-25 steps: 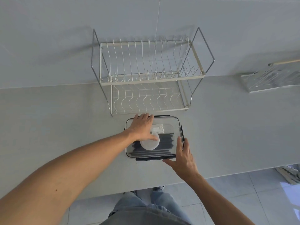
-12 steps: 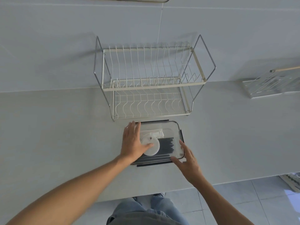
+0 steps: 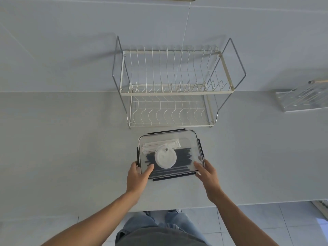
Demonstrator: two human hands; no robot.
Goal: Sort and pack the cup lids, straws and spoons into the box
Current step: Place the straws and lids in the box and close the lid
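both hands point(image 3: 137, 176) point(image 3: 206, 172) gripping lidded box point(image 3: 188, 139), dish rack point(image 3: 170, 89) just behind

Two-tier wire dish rack point(image 3: 174, 89), empty, stands on grey counter point(image 3: 58, 142) w/ back against wall point(image 3: 62, 41). Second rack point(image 3: 303, 98) at far right, cut off by frame edge. Tiled floor point(image 3: 266, 226) below counter edge.

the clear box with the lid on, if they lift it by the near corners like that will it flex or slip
The clear box probably stays stiff: its walls and lid hold a crisp rectangle under the left hand and right hand. It likely feels light, holding only a cup lid, black straws and white wrapped pieces. The smooth plastic could slip; the contents may slide if it tilts.
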